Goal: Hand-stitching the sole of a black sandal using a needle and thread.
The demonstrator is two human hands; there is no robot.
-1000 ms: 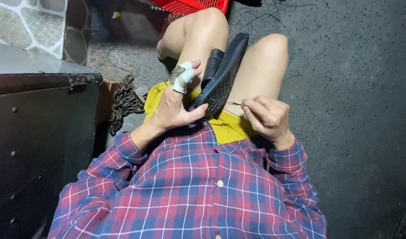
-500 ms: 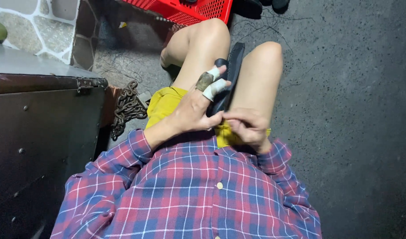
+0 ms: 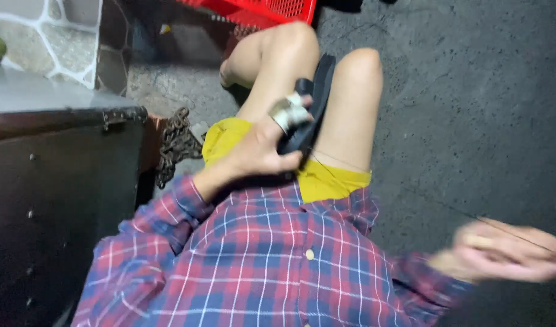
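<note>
The left hand point(image 3: 263, 151) gripped a black sandal point(image 3: 308, 109) wedged between the bare knees, a bandaged finger point(image 3: 288, 112) pressed on it. The right hand point(image 3: 508, 251), blurred, was flung out to the side pinching a taut thread point(image 3: 411, 194).

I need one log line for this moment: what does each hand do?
left hand: grips black sole between knees | right hand: out to the side, blurred, thread taut | floor: dark concrete
</note>
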